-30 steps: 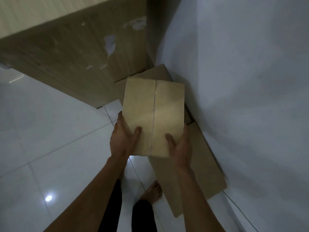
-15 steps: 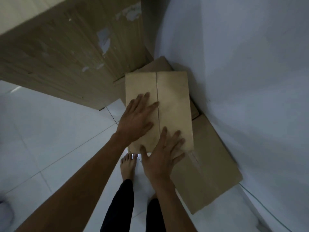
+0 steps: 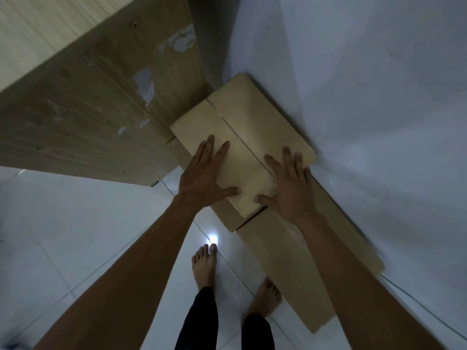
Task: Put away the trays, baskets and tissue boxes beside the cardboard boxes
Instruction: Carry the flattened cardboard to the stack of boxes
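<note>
A closed cardboard box (image 3: 242, 145) with a seam down its lid sits on top of other cardboard against the white wall. My left hand (image 3: 206, 176) lies flat on the box's near left corner, fingers spread, thumb over the front edge. My right hand (image 3: 286, 184) presses flat on its near right part, fingers apart. Beneath and nearer to me, a lower cardboard box (image 3: 300, 263) stretches along the wall. No trays, baskets or tissue boxes show.
A wooden cabinet (image 3: 86, 109) with peeled patches stands to the left, close to the box stack. The white wall (image 3: 366, 109) bounds the right side. My bare feet (image 3: 204, 266) stand on glossy white floor tiles (image 3: 63, 236), beside the lower box.
My hands went from gripping the box's near edge to lying flat on its top. The box now rests on the stack by the wall, and my right hand has shifted rightward.
</note>
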